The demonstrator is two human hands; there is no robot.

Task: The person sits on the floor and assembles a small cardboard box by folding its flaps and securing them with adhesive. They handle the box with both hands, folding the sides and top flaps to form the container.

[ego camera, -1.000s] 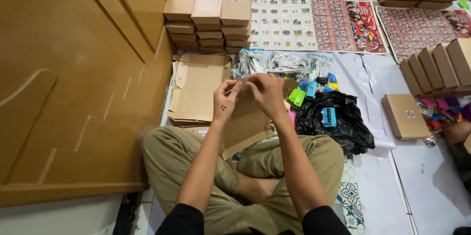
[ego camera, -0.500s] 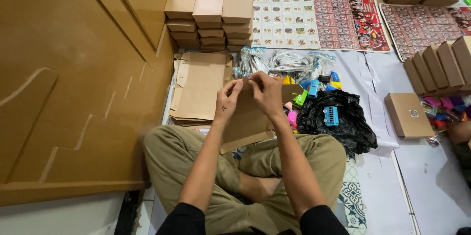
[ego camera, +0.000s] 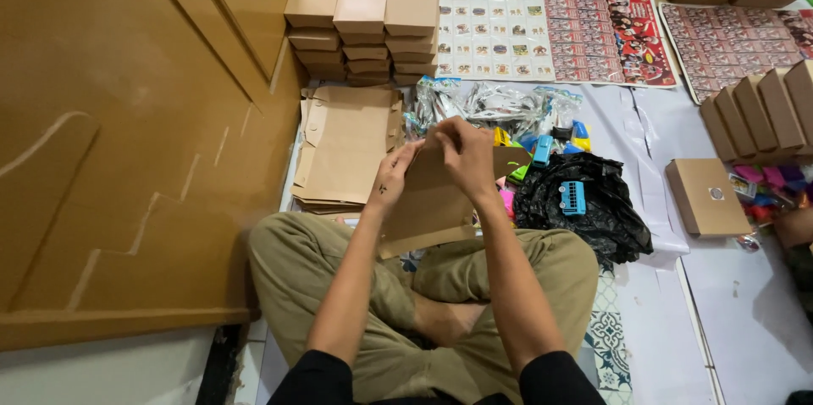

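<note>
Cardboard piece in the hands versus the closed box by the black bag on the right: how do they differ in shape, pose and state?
The cardboard piece is a flat, unfolded sheet; the closed box is a formed, shut carton. The piece is held tilted above the lap by the left hand and right hand; the box lies flat on the floor, untouched. The box shows a small round mark on its lid; none is visible on the piece. Both are plain brown cardboard.

hands (ego camera: 428,168): 2 | sticker sheets (ego camera: 605,33): 3 | box stacks (ego camera: 364,20): 3
</note>
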